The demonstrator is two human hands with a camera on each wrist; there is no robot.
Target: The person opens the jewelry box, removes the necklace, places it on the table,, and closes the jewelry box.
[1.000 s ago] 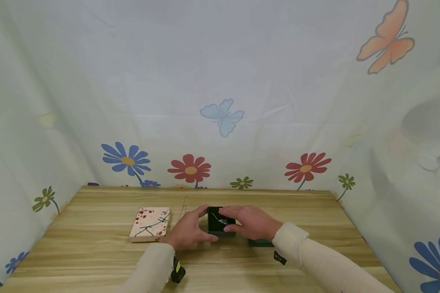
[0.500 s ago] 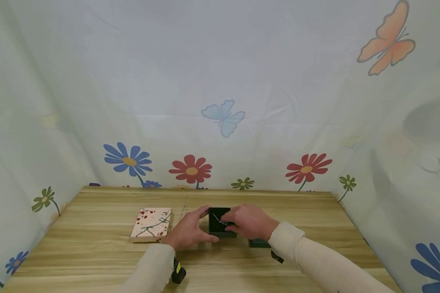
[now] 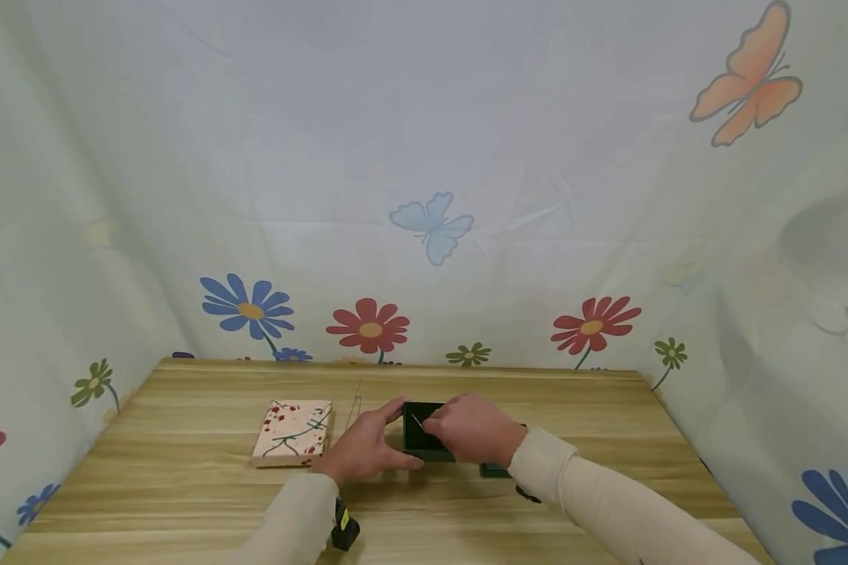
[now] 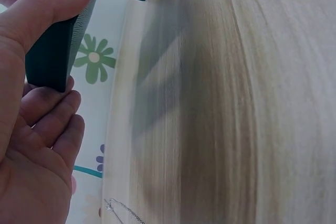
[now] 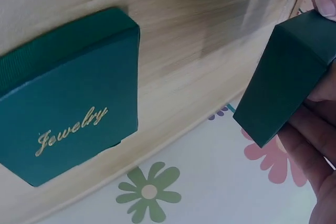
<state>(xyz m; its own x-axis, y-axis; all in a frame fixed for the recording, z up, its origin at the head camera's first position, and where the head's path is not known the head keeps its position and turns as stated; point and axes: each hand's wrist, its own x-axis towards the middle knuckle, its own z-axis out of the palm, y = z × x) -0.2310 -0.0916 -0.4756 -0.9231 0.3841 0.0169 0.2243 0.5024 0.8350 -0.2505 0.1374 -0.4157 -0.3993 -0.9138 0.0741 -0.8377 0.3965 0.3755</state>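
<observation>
My left hand holds a small dark green jewelry box by its left side, thumb along the front. In the left wrist view this thumb lies across the green box, which is raised off the table. My right hand reaches over the box's right part, its bunched fingertips inside. A short stretch of silver necklace shows against the dark inside, leading to those fingertips; they hide the rest. Beneath my right wrist lies the green lid, lettered "Jewelry" in gold in the right wrist view.
A flat pink box with a floral print lies left on the wooden table. Another thin silver chain lies between it and my left hand. Behind the table hangs a flower-printed cloth.
My right hand's fingers have moved down and left into the box and bunched together, covering the pendant seen before. The left hand keeps its hold on the box, almost unmoved.
</observation>
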